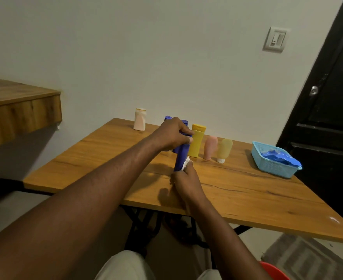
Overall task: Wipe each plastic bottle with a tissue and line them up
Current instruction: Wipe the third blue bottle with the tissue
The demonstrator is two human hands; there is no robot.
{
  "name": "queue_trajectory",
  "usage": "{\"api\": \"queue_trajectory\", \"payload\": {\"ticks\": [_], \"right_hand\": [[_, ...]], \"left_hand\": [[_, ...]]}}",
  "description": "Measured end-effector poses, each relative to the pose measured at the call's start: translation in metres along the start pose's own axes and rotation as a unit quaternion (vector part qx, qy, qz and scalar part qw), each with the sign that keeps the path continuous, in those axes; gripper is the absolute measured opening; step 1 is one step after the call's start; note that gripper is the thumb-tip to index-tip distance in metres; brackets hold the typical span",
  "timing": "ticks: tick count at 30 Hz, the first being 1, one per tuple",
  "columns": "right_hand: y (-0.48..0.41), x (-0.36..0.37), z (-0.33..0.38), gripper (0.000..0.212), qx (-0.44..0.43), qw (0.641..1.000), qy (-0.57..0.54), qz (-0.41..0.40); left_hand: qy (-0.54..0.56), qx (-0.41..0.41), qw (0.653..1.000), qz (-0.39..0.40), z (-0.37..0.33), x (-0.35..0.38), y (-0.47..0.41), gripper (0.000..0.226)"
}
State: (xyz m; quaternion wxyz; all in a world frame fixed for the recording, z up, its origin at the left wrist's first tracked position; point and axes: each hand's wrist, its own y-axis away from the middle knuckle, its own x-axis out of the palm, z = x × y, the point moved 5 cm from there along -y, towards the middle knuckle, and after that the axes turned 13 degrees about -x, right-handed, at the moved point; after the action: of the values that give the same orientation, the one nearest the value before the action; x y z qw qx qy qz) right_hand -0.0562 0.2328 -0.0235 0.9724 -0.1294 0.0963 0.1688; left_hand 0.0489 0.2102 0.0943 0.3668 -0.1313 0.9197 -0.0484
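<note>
My left hand (173,134) grips the top of a tall blue bottle (181,156) held tilted above the wooden table (237,190). My right hand (184,181) holds a white tissue (186,163) wrapped against the bottle's lower end. Behind my left hand a second blue bottle (168,118) stands, mostly hidden. To the right stand a yellow bottle (196,143), a pink bottle (210,147) and a pale yellow bottle (223,150) in a row. A white-pink bottle (139,122) stands apart at the far left corner.
A light blue plastic basket (271,165) with blue material inside sits at the table's right edge. A wooden shelf (21,110) juts out at the left. A black door (328,118) is at the right, a red object (275,269) on the floor.
</note>
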Motion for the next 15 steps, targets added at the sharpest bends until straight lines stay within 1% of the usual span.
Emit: {"api": "queue_trajectory", "payload": {"ticks": [2,5,7,8,11,13,15], "right_hand": [[-0.006,0.003,0.002,0.081,0.022,1.000,-0.016,0.000],[-0.017,0.005,0.001,0.081,0.032,0.999,-0.011,-0.008],[-0.021,0.004,0.001,0.075,0.029,0.999,-0.011,-0.017],[-0.021,0.004,0.001,0.068,0.024,0.999,-0.009,-0.021],[-0.012,0.001,0.001,0.048,-0.019,0.999,0.017,-0.043],[-0.003,-0.006,0.005,0.038,-0.063,0.994,0.029,-0.079],[-0.005,-0.013,0.013,0.037,-0.103,0.988,0.024,-0.113]], "left_hand": [[0.000,0.000,1.000,0.003,-0.001,0.001,0.000,0.038],[-0.007,0.004,1.000,0.003,-0.002,0.001,-0.001,0.038],[-0.010,0.006,1.000,0.004,-0.003,0.002,-0.001,0.038],[-0.011,0.006,1.000,0.004,-0.003,0.002,-0.001,0.038],[-0.014,0.008,1.000,0.001,0.000,-0.001,-0.001,0.037],[-0.009,0.012,1.000,0.001,0.000,-0.002,0.001,0.036],[-0.005,0.014,1.000,0.002,-0.001,-0.002,0.000,0.036]]}}
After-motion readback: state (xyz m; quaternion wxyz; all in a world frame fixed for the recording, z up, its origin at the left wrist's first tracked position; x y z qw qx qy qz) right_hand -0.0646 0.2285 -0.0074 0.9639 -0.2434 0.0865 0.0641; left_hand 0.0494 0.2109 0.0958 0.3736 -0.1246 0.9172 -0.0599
